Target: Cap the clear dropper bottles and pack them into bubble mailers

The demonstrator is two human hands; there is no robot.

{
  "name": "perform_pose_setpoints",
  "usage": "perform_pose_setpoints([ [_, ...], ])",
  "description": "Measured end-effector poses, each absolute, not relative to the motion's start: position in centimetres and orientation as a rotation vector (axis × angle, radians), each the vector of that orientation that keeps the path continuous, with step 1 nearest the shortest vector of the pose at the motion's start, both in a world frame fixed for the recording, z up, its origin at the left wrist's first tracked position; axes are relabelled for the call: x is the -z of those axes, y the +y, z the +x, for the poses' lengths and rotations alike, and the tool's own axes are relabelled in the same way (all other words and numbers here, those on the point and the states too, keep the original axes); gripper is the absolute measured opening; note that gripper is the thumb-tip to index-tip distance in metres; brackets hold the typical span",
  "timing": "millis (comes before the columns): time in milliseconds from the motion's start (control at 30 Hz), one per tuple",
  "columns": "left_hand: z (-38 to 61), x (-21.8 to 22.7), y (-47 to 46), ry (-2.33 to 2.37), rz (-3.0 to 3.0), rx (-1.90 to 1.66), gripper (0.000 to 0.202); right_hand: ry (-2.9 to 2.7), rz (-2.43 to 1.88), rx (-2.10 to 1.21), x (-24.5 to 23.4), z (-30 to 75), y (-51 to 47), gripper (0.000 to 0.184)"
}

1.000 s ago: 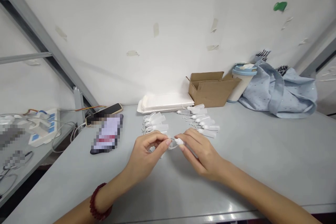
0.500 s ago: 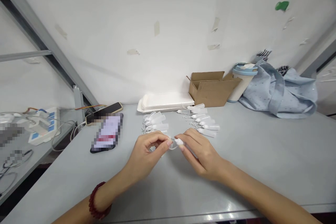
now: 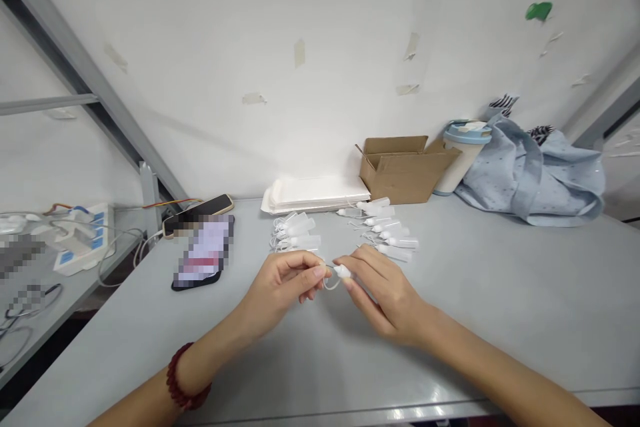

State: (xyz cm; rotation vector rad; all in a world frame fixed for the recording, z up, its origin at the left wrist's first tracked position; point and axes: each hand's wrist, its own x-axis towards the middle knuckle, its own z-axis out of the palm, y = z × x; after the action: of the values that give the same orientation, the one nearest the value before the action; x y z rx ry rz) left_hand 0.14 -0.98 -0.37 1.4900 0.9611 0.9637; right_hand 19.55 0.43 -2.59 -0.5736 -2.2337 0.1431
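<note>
Two hands meet over the table [image 3: 320, 373], with one small white nozzle [image 3: 342, 271] between them, near the middle and just in front of the bottles. The right hand [image 3: 387, 293] is clamped on it, thumb and fingers closed (whatever lies behind the nozzle is hidden in the grip). The left hand [image 3: 280, 288] has thumb and forefinger pinched together at one end of a single thin white loop [image 3: 331, 289] that curves across to the nozzle; the exact bit pinched is covered by the fingertips.

Beyond them lie two groups of small translucent bottles: at least four in the left group [image 3: 306, 242], partly blocked by the left hand, and at least six in the right group [image 3: 403, 243], overlapping too much for a sure count.

Behind stand one stack of white packets [image 3: 317, 195], one open cardboard box [image 3: 405, 177], one blue-lidded cup [image 3: 460, 160], partly behind the box, and one pale blue bag [image 3: 535, 173]. To the left are two phones [image 3: 213, 240], one overlapping the other, and one power strip [image 3: 85, 243]. One dark red bracelet [image 3: 186, 377] circles the left wrist. Two green patches [image 3: 539, 11] mark the wall.
</note>
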Motion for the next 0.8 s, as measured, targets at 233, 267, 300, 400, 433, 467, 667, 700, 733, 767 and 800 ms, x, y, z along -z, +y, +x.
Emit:
perform_pose_setpoints([
  [233, -0.04, 0.77, -0.9, 0.915, 1.408, -0.94, 0.02, -2.244, -0.568, -0.135, 2.46, 19.68, 0.4, 0.021],
  [267, -0.02, 0.78, -0.87, 0.911, 1.404, -0.939, 0.02, -2.245, -0.568, -0.136, 2.49, 19.68, 0.42, 0.021],
  [300, 0.01, 0.76, -0.85, 0.908, 1.404, -0.939, 0.02, -2.248, -0.569, -0.139, 2.52, 19.67, 0.44, 0.021],
  [400, 0.07, 0.65, -0.8, 0.915, 1.425, -0.95, 0.019, -2.25, -0.575, -0.136, 2.61, 19.6, 0.48, 0.02],
  [433, 0.08, 0.59, -0.8, 0.923, 1.435, -0.953, 0.019, -2.251, -0.577, -0.133, 2.63, 19.58, 0.48, 0.021],
  [467, 0.08, 0.54, -0.8, 0.932, 1.441, -0.952, 0.019, -2.254, -0.58, -0.13, 2.64, 19.56, 0.48, 0.021],
  [667, -0.05, 0.62, -0.83, 0.924, 1.358, -0.901, 0.019, -2.253, -0.574, -0.1, 2.45, 19.63, 0.31, 0.021],
  [700, -0.08, 0.69, -0.83, 0.912, 1.337, -0.894, 0.019, -2.255, -0.572, -0.1, 2.4, 19.64, 0.28, 0.021],
  [733, -0.09, 0.75, -0.82, 0.901, 1.323, -0.89, 0.019, -2.258, -0.573, -0.099, 2.34, 19.64, 0.26, 0.021],
  [767, -0.09, 0.81, -0.81, 0.895, 1.317, -0.893, 0.019, -2.26, -0.575, -0.096, 2.3, 19.64, 0.23, 0.022],
  [800, -0.07, 0.85, -0.79, 0.892, 1.32, -0.899, 0.018, -2.263, -0.578, -0.09, 2.26, 19.62, 0.22, 0.022],
])
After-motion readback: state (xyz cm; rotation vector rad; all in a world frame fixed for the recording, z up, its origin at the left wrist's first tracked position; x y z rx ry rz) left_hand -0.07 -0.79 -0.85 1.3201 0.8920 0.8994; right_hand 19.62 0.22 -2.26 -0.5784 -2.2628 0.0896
